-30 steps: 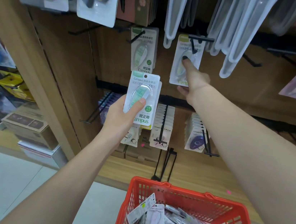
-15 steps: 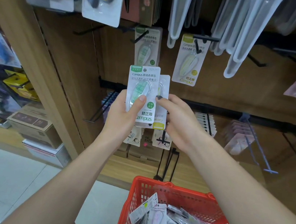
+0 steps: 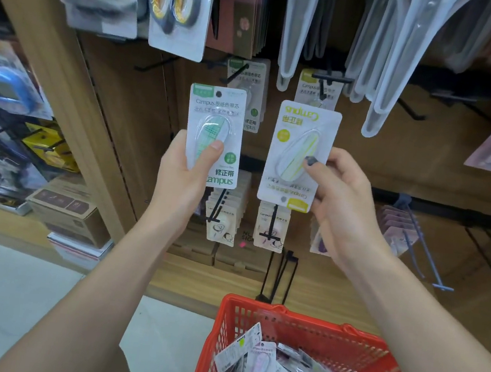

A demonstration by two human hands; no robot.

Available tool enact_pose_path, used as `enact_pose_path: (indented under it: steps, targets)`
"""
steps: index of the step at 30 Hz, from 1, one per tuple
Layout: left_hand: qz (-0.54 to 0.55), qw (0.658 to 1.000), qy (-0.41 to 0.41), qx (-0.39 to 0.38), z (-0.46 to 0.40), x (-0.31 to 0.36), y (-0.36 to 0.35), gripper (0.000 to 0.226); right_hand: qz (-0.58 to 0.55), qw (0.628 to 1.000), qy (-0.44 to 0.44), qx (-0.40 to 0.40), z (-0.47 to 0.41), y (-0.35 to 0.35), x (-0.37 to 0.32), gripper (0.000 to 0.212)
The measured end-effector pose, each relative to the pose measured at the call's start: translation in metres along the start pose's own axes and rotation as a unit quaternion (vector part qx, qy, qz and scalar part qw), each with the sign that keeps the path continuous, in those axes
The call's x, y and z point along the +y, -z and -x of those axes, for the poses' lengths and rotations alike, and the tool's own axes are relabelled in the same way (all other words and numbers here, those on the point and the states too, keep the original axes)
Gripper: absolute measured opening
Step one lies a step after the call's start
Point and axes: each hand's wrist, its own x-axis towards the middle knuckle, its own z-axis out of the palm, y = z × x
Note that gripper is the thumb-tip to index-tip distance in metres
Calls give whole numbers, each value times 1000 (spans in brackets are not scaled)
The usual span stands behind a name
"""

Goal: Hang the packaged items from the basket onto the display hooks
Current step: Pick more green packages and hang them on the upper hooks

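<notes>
Nearest, low and to the right, stands the red plastic mesh basket [image 3: 342,339], with more carded packets heaped in it. Above it, the left hand [image 3: 183,174] grips a green-striped correction-tape blister card [image 3: 213,136] upright, thumb on the blister, hang hole at the top. The right hand [image 3: 339,195] pinches a yellow-striped correction-tape blister card [image 3: 299,155], long axis near vertical but inverted: its printing reads upside down and its hole points down toward the basket. Farther back, directly above this card, the black wire display hook [image 3: 324,85] already carries a matching yellow packet. The right hand is nearer that hook; the card probably needs turning end for end first.
</notes>
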Motion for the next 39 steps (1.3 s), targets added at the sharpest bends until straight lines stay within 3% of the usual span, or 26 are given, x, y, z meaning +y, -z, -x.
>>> enact_pose_path:
  steps: [8,11,14,16,18,20,21,24,28,30,32,34,37,39]
  targets:
    - [3,997,41,-60,16,-3,-10,15,-111,993,-14,48,7,-15,-7,31]
    - [57,993,89,-50,26,-8,-21,16,-187,978,-50,77,8,-25,-5,32]
    - [68,993,92,-39,30,-12,-22,24,-189,975,-88,82,12,-25,0,38]
    - [52,995,78,-37,28,-12,-16,32,-133,983,-107,63,13,-17,3,51]
    - [31,996,71,-41,24,-9,-8,35,-9,994,-100,54,10,-4,2,78]
    - [-2,996,63,-63,18,-4,-1,37,158,986,-33,38,2,12,-6,103]
    - [-15,995,61,-78,15,-1,2,37,232,973,11,12,-3,17,-12,106]
    - [-38,989,66,-125,7,7,10,31,375,917,90,-104,-14,26,-25,95]
    - [-46,988,68,-128,2,12,9,27,464,859,46,-212,-15,18,-26,45]
    - [-53,990,60,-113,1,12,7,29,436,867,11,-242,-11,16,-21,23]
    - [-46,993,58,-89,1,10,4,26,390,887,-9,-248,-6,15,-15,16]
    - [-23,996,66,-49,-1,12,4,18,337,916,-15,-218,-3,17,-9,18]
    - [4,998,58,-11,-5,17,8,14,152,978,-49,-137,-1,22,-2,25]
    - [0,999,43,-11,-7,20,12,15,34,991,-63,-117,1,22,-4,32]
